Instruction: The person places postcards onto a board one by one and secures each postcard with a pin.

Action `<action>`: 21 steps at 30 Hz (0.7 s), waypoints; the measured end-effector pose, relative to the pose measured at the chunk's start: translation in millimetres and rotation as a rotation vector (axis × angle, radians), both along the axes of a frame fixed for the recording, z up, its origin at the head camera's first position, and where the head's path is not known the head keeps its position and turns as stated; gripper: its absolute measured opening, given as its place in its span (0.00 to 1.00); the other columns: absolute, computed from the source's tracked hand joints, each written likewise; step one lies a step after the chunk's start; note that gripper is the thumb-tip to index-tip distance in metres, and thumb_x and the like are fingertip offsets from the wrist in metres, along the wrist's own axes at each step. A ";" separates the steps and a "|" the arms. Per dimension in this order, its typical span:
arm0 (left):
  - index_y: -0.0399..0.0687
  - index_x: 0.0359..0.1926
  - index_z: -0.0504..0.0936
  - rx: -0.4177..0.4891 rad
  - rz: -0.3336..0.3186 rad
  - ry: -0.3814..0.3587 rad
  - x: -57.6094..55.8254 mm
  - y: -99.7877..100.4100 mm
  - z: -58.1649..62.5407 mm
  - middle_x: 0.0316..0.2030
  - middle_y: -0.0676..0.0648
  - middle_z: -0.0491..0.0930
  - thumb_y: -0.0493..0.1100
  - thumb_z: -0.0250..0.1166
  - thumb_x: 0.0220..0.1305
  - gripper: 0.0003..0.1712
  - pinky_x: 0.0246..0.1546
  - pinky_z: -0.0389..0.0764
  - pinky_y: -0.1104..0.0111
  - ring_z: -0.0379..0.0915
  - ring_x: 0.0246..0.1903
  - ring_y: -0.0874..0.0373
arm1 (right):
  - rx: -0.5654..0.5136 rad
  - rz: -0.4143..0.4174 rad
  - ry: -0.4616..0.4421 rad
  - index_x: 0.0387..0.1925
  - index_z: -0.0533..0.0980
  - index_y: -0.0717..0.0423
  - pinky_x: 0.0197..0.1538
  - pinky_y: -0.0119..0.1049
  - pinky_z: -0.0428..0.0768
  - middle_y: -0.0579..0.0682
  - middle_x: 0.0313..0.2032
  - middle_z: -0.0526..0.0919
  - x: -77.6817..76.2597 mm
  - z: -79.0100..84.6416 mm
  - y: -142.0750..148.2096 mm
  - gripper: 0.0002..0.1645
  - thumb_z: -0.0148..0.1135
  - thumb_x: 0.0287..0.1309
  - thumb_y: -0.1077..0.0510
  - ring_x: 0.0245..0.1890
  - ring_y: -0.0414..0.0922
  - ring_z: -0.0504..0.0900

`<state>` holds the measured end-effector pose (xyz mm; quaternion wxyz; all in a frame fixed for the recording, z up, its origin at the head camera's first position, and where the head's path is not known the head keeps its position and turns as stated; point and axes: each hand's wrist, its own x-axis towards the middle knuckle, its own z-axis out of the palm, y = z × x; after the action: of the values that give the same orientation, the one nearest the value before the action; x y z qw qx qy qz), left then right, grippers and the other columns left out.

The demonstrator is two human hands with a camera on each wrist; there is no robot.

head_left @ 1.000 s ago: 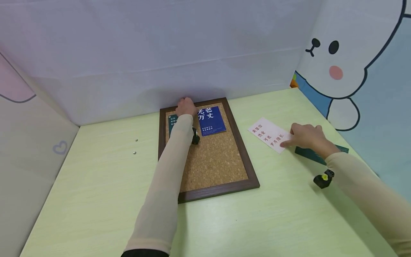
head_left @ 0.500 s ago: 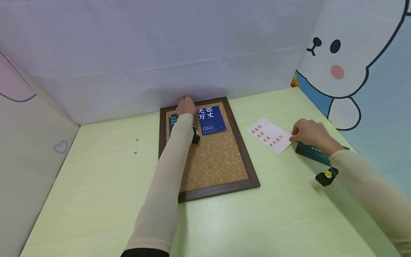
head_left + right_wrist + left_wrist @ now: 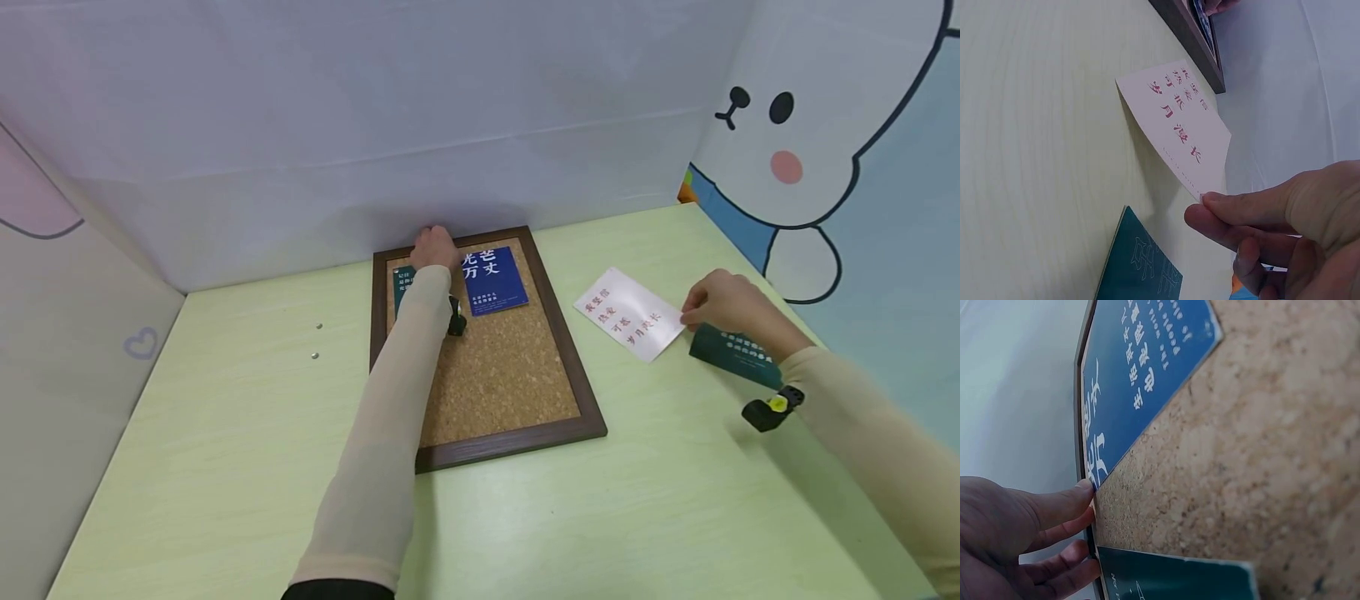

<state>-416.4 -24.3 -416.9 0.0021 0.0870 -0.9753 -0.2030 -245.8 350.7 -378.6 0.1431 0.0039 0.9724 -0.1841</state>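
A framed cork board [image 3: 510, 375] lies on the table with a blue card [image 3: 497, 287] and a dark green card [image 3: 402, 279] near its top. My left hand [image 3: 435, 248] rests at the board's top edge. In the left wrist view, its thumb tip touches the frame by the blue card's corner, while other fingertips rest on the frame near the green card. My right hand [image 3: 727, 302] pinches a corner of a pale pink card [image 3: 626, 312] with red characters. That card is tilted up from the table, as the right wrist view shows.
Another dark green card [image 3: 738, 354] lies under my right wrist, bowed slightly. Two small round metallic pieces [image 3: 315, 356] sit left of the board. A white cloth wall [image 3: 337, 125] rises behind the table, and a cartoon-printed one [image 3: 885, 275] stands to the right.
My right hand has shifted slightly right and up, lifting the pink card's near corner and uncovering more of the green card beneath. The left hand and the board stay put.
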 end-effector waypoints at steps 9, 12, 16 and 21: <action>0.41 0.56 0.77 -0.007 0.006 0.008 3.0 0.5 1.0 0.52 0.43 0.76 0.50 0.65 0.64 0.24 0.55 0.77 0.55 0.73 0.51 0.49 | -0.139 -0.068 -0.023 0.40 0.80 0.68 0.48 0.51 0.74 0.56 0.32 0.86 2.2 0.2 3.4 0.13 0.63 0.63 0.59 0.39 0.55 0.78; 0.42 0.56 0.78 -0.011 0.009 0.008 4.3 0.9 2.2 0.52 0.44 0.76 0.51 0.65 0.64 0.24 0.55 0.77 0.55 0.73 0.51 0.50 | -0.185 -0.089 -0.031 0.42 0.80 0.68 0.51 0.56 0.72 0.56 0.34 0.86 4.3 0.9 4.1 0.14 0.61 0.65 0.58 0.43 0.57 0.77; 0.41 0.57 0.77 0.001 0.004 -0.004 2.4 0.7 2.2 0.53 0.43 0.76 0.50 0.65 0.65 0.25 0.56 0.76 0.54 0.73 0.52 0.49 | -0.242 -0.122 -0.043 0.45 0.78 0.68 0.58 0.64 0.65 0.55 0.34 0.87 5.7 -0.8 4.9 0.17 0.60 0.66 0.56 0.48 0.60 0.74; 0.41 0.57 0.77 0.002 -0.004 -0.011 0.2 0.0 0.5 0.53 0.42 0.76 0.50 0.66 0.65 0.25 0.56 0.76 0.54 0.72 0.52 0.49 | -0.306 -0.172 -0.038 0.47 0.77 0.68 0.59 0.67 0.60 0.53 0.34 0.88 7.0 -3.4 4.7 0.20 0.60 0.66 0.53 0.53 0.62 0.71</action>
<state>-416.2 -24.3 -416.4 -0.0036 0.0859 -0.9753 -0.2034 -238.7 355.3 -382.0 0.1441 0.0686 0.9262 -0.3416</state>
